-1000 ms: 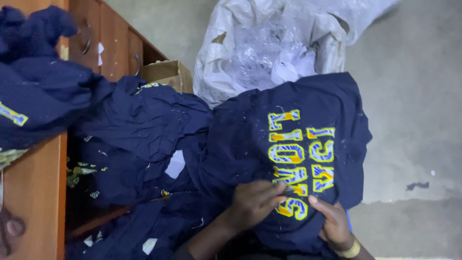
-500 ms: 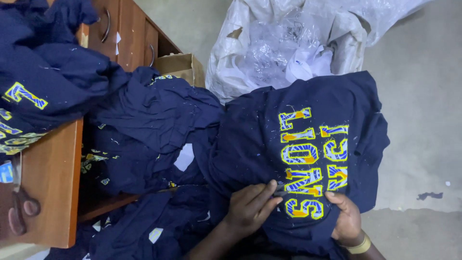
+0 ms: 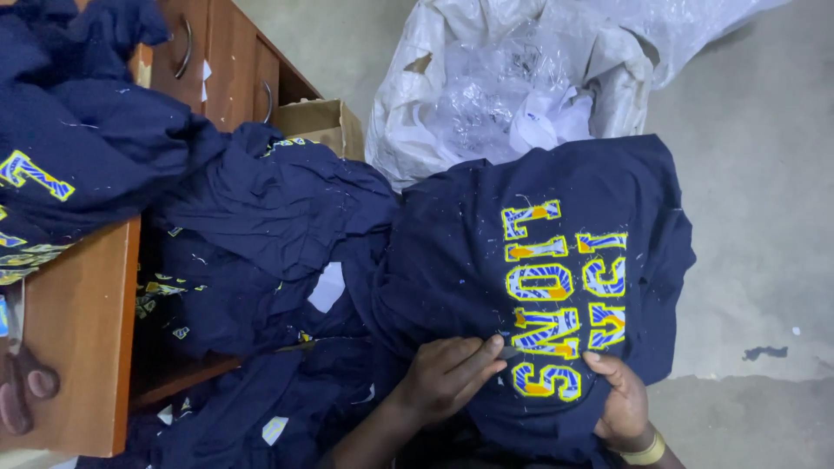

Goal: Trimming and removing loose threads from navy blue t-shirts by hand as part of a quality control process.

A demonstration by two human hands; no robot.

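A navy shirt [image 3: 486, 260] with yellow and blue embroidered letters [image 3: 556, 295] lies spread over my lap. My left hand [image 3: 447, 375] rests on it, fingers pinched on a small grey tool [image 3: 509, 351] at the edge of the lower letters. My right hand [image 3: 618, 401], with a yellow band on its wrist, grips the shirt fabric just right of the same letters, thumb on top. The two hands are a short gap apart.
A heap of navy garments [image 3: 261, 226] spills from the wooden desk [image 3: 78, 313] on the left. Drawers [image 3: 221, 61], a cardboard box [image 3: 321, 126] and a white plastic sack [image 3: 512, 78] stand behind. Scissors [image 3: 19, 386] lie on the desk. Concrete floor [image 3: 756, 217] shows on the right.
The view has shifted a little, showing more of the desk and drawers. Both hands stay at the lower letters; the left fingers have crept slightly right.
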